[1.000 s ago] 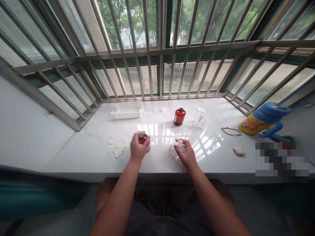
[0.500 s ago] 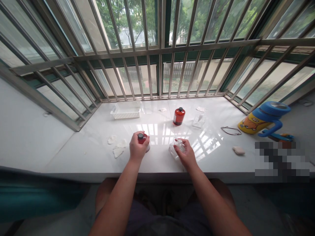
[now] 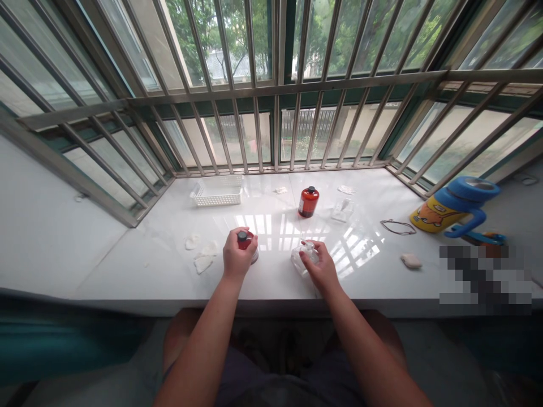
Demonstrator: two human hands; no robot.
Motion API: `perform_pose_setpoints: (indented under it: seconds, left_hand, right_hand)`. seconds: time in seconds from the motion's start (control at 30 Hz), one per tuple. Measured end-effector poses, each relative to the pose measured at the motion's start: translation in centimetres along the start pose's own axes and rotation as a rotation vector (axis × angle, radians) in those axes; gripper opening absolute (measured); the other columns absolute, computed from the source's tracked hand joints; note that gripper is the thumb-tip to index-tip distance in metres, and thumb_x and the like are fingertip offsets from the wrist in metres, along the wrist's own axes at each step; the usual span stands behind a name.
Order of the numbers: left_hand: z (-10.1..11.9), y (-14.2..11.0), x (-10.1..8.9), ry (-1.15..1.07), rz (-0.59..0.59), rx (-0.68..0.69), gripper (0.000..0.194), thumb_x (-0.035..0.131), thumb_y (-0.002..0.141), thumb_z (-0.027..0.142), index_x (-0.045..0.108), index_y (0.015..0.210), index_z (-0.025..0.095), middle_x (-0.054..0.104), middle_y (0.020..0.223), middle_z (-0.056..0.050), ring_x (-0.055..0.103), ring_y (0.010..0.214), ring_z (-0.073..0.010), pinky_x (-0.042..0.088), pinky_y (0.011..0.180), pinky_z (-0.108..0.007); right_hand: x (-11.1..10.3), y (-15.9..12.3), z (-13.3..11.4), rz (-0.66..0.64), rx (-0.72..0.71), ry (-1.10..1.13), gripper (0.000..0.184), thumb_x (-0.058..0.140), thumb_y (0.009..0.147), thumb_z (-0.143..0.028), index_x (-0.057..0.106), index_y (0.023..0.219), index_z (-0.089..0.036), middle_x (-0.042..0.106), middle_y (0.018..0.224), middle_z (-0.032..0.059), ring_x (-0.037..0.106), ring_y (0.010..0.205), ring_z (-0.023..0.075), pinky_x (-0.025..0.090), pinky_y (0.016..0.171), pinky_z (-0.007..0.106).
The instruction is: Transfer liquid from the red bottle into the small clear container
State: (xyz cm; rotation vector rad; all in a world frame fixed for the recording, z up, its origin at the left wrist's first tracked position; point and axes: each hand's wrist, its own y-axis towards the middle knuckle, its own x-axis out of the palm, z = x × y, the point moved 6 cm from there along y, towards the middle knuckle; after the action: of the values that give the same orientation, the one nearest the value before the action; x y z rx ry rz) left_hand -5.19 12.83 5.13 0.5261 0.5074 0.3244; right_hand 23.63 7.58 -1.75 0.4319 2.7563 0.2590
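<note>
- Clock centre = the gap between the hands. Out at 9 there are white scraps (image 3: pixel 204 264), soft-looking, probably weigh next to nothing.
- White perforated basket (image 3: pixel 218 199) sits around 10:30, near the window bars. Looks like light, stiff plastic; I'd grab the rim.
- Closer in at 9, the left hand (image 3: pixel 236 255) has the black-capped red bottle (image 3: pixel 245 245), upright at the counter (image 3: pixel 271 282). Thumb's on the near-right side, fingers curled round the far side; can't see how hard they press. My guess: smooth, rigid, some weight if there's liquid inside. I'd hold the body below the shoulder, not the cap.
- A second red bottle (image 3: pixel 309 201) stands at 1, untouched, dark liquid low down, so probably bottom-heavy and steady.
- At 3, the clear bottle (image 3: pixel 299 262) is in the right hand (image 3: pixel 324 264), thumb and forefinger pinching around the neck; can't make out the other fingertips. Looks slick and hard, maybe glass, so I'd treat it as breakable. Neck's good for steadying; cup the body to carry it.
- Another clear bottle (image 3: pixel 341 210) is at 2, on its own.
- Blue-and-yellow jug (image 3: pixel 445 212) out past 2:30 looks chunky; use the handle.
</note>
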Motion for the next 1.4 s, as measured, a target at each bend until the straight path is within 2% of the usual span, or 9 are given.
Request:
perform_pose_setpoints:
  seconds: [0.3,1.4]
  left_hand:
    - [0.00,0.02,0.03,0.003,-0.002,0.003,0.028,0.076,0.090,0.040,0.066,0.113,0.026,0.076,0.119,-0.006,0.073,0.111,-0.0268,0.060,0.099,-0.044]
    - [-0.15,-0.05,0.10,-0.003,-0.006,0.004,0.028,0.076,0.091,0.040,0.065,0.114,0.027,0.076,0.120,-0.006,0.073,0.113,-0.0265,0.060,0.101,-0.044]
  right_hand:
    - [0.16,0.01,-0.14,0.043,0.003,0.028,0.049,0.070,0.089,-0.067,0.065,0.119,-0.030,0.075,0.126,0.0081,0.072,0.106,0.0307,0.057,0.098,0.048]
    - [0.19,-0.01,-0.06,0.040,0.022,0.023,0.049,0.070,0.089,-0.066,0.065,0.121,-0.030,0.075,0.127,0.0070,0.072,0.108,0.0307,0.057,0.097,0.047]
